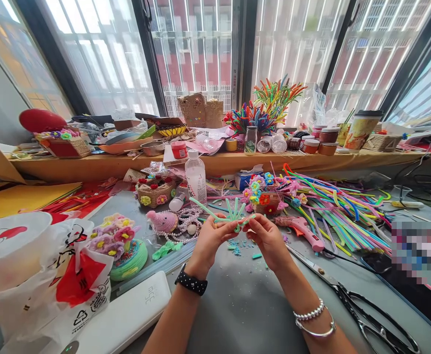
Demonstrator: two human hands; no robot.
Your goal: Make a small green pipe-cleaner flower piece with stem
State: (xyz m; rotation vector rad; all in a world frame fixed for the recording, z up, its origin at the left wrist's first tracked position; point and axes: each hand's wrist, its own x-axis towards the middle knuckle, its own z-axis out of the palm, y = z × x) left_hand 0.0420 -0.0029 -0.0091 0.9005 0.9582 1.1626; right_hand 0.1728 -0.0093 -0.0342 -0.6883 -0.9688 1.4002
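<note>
White, slab-shaped plastic device (pixel 134 317) lies near left; right of it, your left hand (pixel 215 236) and right hand (pixel 264 238), close together, pinch pale-green fuzzy stems (pixel 233 210) above the grey table (pixel 233 309); black-handled metal scissors (pixel 330 279) lie near right.

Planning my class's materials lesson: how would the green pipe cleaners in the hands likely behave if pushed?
The pipe cleaners are probably fairly stiff, since several jut out straight from the left hand. Being thin, they are likely light and may bend.
</note>
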